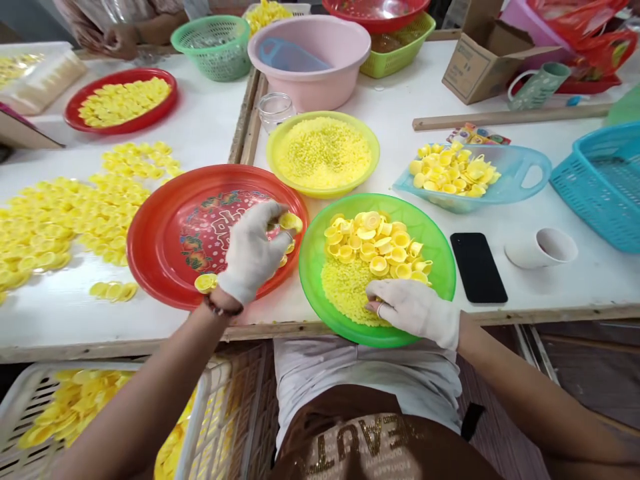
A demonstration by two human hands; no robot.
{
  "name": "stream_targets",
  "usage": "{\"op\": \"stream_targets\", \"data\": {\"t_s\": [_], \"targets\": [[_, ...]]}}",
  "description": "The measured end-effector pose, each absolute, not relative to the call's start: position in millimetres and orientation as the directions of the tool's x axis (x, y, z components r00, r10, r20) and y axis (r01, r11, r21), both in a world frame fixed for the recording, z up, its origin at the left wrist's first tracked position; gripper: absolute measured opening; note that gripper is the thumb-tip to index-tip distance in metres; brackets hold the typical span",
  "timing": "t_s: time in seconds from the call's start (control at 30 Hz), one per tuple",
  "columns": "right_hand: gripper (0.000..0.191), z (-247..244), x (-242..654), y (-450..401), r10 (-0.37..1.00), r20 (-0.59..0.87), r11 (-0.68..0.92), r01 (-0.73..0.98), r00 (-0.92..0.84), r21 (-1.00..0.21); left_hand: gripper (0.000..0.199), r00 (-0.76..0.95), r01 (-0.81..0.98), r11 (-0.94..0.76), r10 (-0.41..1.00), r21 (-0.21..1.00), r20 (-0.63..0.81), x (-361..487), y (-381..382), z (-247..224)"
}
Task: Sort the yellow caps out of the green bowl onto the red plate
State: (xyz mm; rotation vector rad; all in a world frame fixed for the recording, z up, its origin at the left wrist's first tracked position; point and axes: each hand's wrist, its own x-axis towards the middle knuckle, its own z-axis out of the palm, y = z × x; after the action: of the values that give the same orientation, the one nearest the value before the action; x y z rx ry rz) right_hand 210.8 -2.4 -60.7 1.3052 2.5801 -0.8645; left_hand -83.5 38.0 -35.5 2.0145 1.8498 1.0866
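Observation:
My gloved left hand [257, 247] is over the right side of a red tray [165, 220] with a printed floral centre. Between its thumb and forefinger is a small yellow plastic cup [291, 223]. Several like cups lie in the tray by the hand and wrist. In a green plate [311, 267], my gloved right hand [413, 307] rests at a heap of fine yellow granules [345, 290], its fingers pinched together; whatever they hold is hidden. A pile of loose yellow cups [373, 240] covers the plate's far half.
Behind the plates stands a yellow bowl [273, 157] of granules. To the right are a blue scoop basket [515, 177] with cups, a phone [479, 267] and a white cup [525, 250]. Many filled cups [45, 213] spread leftward. A person's hands [120, 41] show at far left.

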Motion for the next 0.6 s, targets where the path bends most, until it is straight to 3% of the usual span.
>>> {"op": "stream_targets", "data": {"t_s": [0.13,0.33,0.47,0.6], "targets": [[0.017,-68,207,-4,0.69,-0.328,0.497,0.752,-0.645,-0.432,0.034,-0.054,0.885,-0.127,0.927,0.449,0.37,-130,94,-57],[0.018,-69,205,-3,0.697,-0.328,0.494,0.759,-0.637,-0.425,0.039,0.136,0.92,-0.203,0.967,0.336,0.214,-143,137,-91],[0.02,-65,204,-3,0.691,-0.33,0.507,0.757,-0.643,-0.413,0.04,0.247,0.911,-0.275,0.961,0.307,0.127,-146,139,-92],[0.019,-67,204,-4,0.683,-0.309,0.529,0.74,-0.662,-0.415,0.036,0.232,0.915,-0.261,0.964,0.307,0.13,-148,120,-78]]}}
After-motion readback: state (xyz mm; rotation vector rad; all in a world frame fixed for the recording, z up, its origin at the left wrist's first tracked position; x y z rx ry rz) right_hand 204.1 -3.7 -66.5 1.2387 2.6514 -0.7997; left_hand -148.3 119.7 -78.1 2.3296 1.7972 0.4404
